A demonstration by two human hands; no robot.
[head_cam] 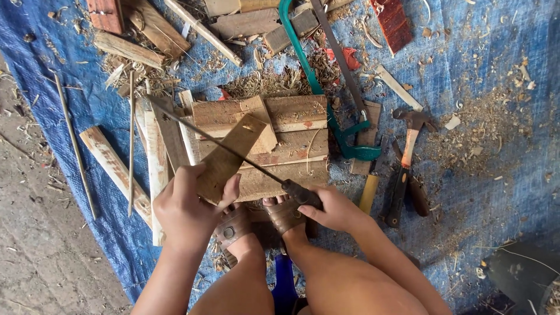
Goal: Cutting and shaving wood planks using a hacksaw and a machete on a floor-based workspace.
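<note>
Left hand [185,211] clamped on a slat [228,158] propped on the block [286,146]. Right hand [333,209] closed round the knife [233,153] handle, blade crossing the slat just above left fingers. A slip could cut them; sandalled feet [256,221] directly beneath.

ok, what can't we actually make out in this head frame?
- Knife handle: wrapped by the right hand.
- Near end of the wood piece: under the left hand.
- Hacksaw far end: cut off by the top edge.
- Hammer grip end: dark, blends with the tool beside it.
- Blue object between the legs: mostly hidden, kind unclear.
</note>
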